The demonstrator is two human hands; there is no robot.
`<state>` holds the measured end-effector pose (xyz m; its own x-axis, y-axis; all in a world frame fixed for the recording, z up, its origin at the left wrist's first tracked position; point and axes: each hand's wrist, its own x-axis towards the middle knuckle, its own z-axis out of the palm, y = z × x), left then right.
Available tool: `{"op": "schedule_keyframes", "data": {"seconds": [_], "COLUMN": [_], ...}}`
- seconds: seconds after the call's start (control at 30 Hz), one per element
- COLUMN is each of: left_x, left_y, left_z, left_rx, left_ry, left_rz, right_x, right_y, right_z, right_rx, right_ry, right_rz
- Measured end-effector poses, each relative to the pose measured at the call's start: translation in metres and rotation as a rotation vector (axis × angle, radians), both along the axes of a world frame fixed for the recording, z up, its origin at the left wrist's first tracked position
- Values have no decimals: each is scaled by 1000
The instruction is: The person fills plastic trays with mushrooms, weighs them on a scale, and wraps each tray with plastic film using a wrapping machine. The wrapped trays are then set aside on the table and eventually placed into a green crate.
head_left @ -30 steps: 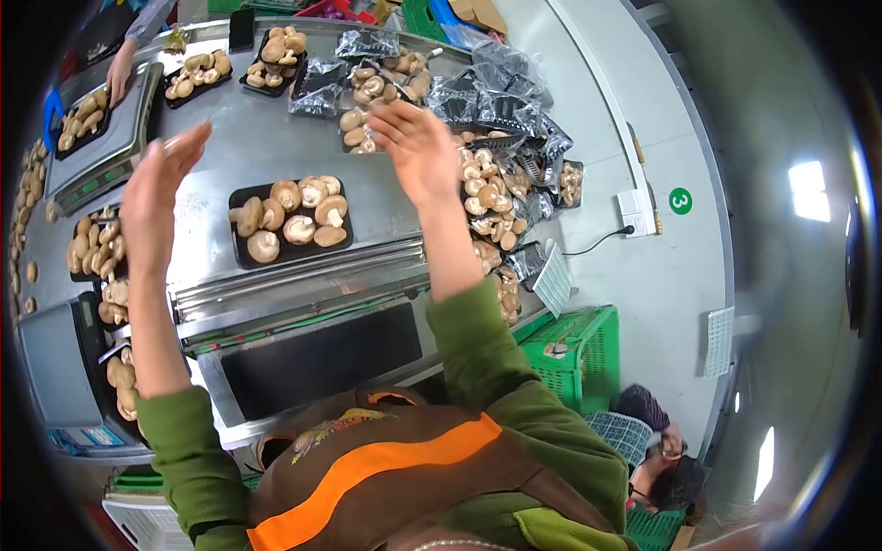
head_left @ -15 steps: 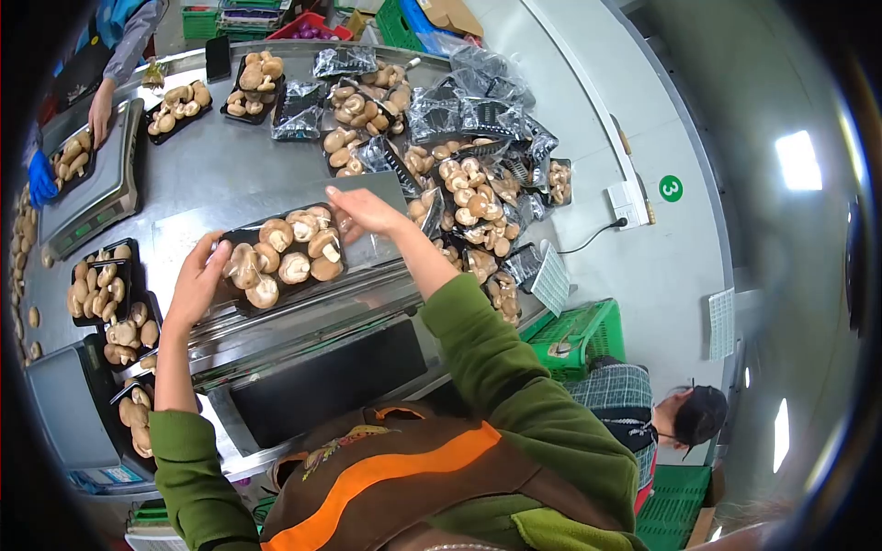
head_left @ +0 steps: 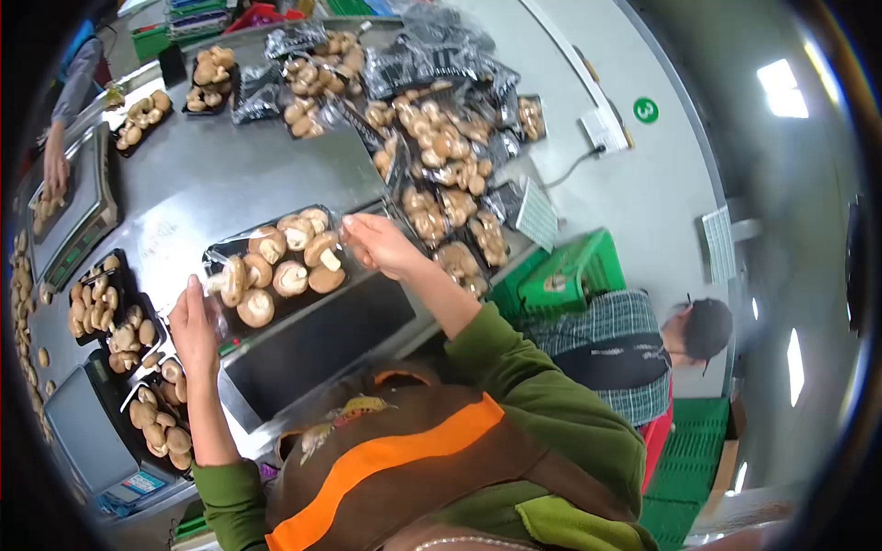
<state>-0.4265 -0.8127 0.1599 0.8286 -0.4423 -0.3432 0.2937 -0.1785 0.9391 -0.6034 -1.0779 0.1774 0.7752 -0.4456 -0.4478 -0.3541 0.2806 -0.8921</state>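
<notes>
A black tray of mushrooms [head_left: 290, 277] with clear film over it is held between my two hands above the metal table's near edge. My left hand [head_left: 195, 321] grips the film at the tray's left end. At the right end, the fingers of my right hand [head_left: 381, 244] pinch the film. Brown caps and pale stems face up in the tray. Right of my right hand lies a heap of wrapped mushroom trays [head_left: 441, 138]. More filled trays [head_left: 94, 303] stand left of my left hand.
A co-worker's hand [head_left: 56, 165] touches mushrooms on a scale [head_left: 87, 216] at the far left. A grey bin [head_left: 87, 418] stands at the lower left. Green crates [head_left: 574, 274] and a person in a checked top [head_left: 602, 344] are at the right.
The view has shifted. The tray now sits nearer the table's front edge, with film pulled out at both ends. My right hand has closed on the film. The co-worker's blue-gloved hand has left the view.
</notes>
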Motion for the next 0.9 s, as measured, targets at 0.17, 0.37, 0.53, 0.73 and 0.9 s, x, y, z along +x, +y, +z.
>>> {"op": "schedule_keyframes", "data": {"seconds": [0.17,0.37,0.53,0.73,0.9], "left_x": [-56,-96,-103,-119,-135], "left_y": [38,39,31,-33,-44], "left_z": [-6,-28,-58,-94,-103], "left_rx": [160,188,351,423,-151], "left_ry": [-64,-318,-667,-1116,253], "left_rz": [-156,-106,-356,-610,-412], "right_x": [-63,-102,-200,-167,-151], "right_y": [42,89,91,113,128], "right_z": [-7,-40,-91,-188,-68], "right_rx": [178,-893,-1087,-665,18], "right_ry": [124,224,310,392,-446], "right_rz": [-11,-296,-377,-897,-391]}}
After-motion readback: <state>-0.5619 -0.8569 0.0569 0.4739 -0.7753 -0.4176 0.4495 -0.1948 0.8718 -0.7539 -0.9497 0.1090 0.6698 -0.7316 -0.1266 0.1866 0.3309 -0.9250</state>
